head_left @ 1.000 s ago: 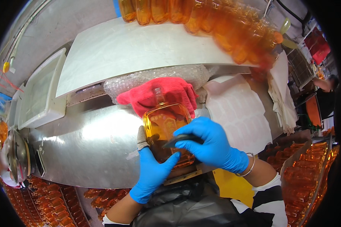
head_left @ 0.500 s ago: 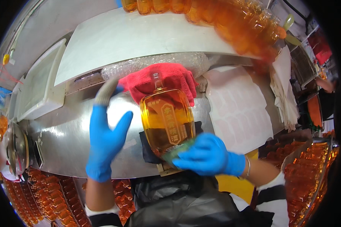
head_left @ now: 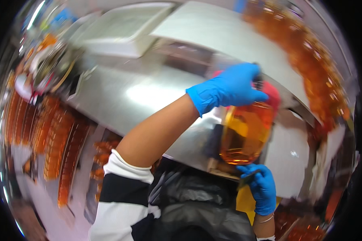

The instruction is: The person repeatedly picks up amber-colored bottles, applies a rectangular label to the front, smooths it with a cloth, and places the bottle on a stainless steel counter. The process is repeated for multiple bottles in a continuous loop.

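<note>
Amber bottle (head_left: 245, 134) is right of frame centre, neck toward the top of the frame, base toward the bottom. Can't tell if it's flat on the support or slightly raised.

Left hand (head_left: 231, 86): blue glove, fingers and thumb curled round the bottle neck, holding it. Blur there, so exact finger contact unclear.

Right hand (head_left: 261, 188): blue glove, lower right, pinching a dark green pad (head_left: 248, 179) just below the bottle base. Fingertips right by the base; can't tell if touching.

Around it: red cloth (head_left: 274, 95) behind neck and shoulder, dark cloth (head_left: 214, 139) left of the bottle, wooden strip (head_left: 225, 170) under its base end, white sheet (head_left: 289, 154) to the right. Metal table (head_left: 157, 88) mid-frame. White tray (head_left: 138, 46) upper left, white board (head_left: 229, 34) top, row of bottles (head_left: 309, 68) curving down upper right, more racked bottles (head_left: 54, 140) at left. Black apron (head_left: 201, 201) bottom centre.
</note>
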`<state>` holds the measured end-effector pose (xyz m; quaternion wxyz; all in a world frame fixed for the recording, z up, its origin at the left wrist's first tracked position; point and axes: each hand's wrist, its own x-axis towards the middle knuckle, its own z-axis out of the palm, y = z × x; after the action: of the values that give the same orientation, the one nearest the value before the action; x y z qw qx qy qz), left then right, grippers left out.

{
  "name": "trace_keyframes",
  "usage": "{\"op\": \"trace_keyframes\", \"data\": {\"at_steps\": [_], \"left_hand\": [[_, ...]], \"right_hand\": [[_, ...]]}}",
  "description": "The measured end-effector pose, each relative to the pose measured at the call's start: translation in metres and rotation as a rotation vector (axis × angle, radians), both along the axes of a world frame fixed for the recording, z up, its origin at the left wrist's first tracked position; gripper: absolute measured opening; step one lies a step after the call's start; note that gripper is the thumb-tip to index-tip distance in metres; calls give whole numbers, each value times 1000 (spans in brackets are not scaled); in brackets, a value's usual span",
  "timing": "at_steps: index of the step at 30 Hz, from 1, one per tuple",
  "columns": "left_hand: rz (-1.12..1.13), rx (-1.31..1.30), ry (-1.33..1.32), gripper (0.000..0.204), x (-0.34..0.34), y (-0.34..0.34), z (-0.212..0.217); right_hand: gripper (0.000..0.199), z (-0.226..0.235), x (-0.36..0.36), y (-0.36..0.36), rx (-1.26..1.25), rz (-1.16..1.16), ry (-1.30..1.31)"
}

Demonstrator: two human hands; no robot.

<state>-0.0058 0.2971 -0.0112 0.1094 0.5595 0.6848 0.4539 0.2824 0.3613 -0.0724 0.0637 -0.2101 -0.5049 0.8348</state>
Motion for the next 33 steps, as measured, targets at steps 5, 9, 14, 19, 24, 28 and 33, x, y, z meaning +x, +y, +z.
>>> {"op": "trace_keyframes", "data": {"at_steps": [5, 9, 14, 19, 24, 28, 33], "left_hand": [[33, 268, -15, 25, 31, -165, 39], [372, 389, -8, 39, 76, -289, 75], [1043, 281, 295, 33, 123, -395, 92], [1555, 222, 144, 16, 78, -479, -6], [1838, -25, 212, 27, -15, -568, -200], [1956, -418, 70, 22, -84, -595, -349], [1872, -611, -169, 19, -130, -616, -447]], "right_hand": [[28, 8, -32, -15, 36, 166, 128], [23, 26, -85, -43, -15, 399, 164], [19, 13, -130, -67, -1, 364, 96], [21, 6, -154, -84, 338, 285, -71], [26, 3, -153, -28, -162, -60, -41], [34, 17, -130, 27, -209, -71, 57], [26, 50, -113, 64, -10, -610, -40]]}}
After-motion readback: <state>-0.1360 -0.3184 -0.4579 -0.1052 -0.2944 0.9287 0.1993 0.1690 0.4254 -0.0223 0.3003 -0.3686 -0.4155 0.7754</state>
